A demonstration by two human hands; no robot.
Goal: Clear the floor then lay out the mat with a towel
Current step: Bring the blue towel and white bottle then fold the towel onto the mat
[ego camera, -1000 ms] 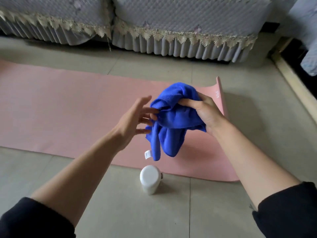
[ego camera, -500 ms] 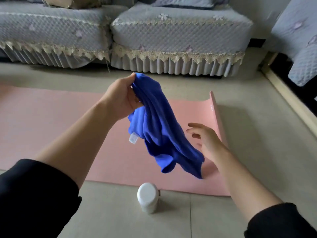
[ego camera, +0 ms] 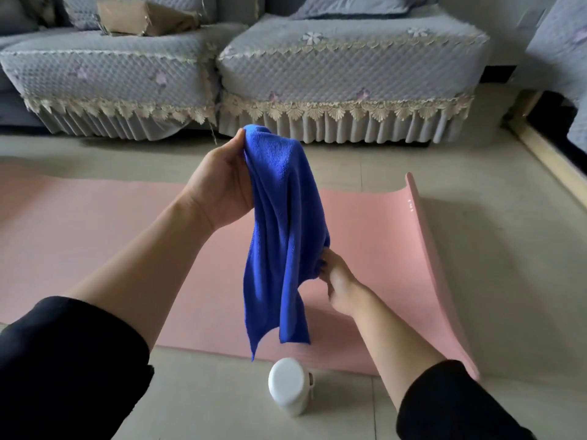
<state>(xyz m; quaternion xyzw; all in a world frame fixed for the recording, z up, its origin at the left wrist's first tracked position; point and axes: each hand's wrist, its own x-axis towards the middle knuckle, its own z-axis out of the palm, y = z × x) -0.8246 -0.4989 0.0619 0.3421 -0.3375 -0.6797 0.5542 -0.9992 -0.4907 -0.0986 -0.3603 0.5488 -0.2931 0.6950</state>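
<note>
While my left hand point(ego camera: 222, 188) grips the top of the blue towel point(ego camera: 282, 236) and holds it up in the air, my right hand point(ego camera: 336, 281) pinches a lower edge of the same cloth, fingers closed on it. The towel hangs in loose folds between the two, its bottom corners dangling above the near edge of the pink mat point(ego camera: 95, 236). That mat lies flat on the tiled floor point(ego camera: 495, 236), except at its right end, which curls upward; a small mark is printed near that curled corner, too small for me to read. Just in front of the mat, a white bottle point(ego camera: 289, 389) stands on the floor, with no label I can see. Behind the mat sits a grey quilted sofa point(ego camera: 349, 58).
</note>
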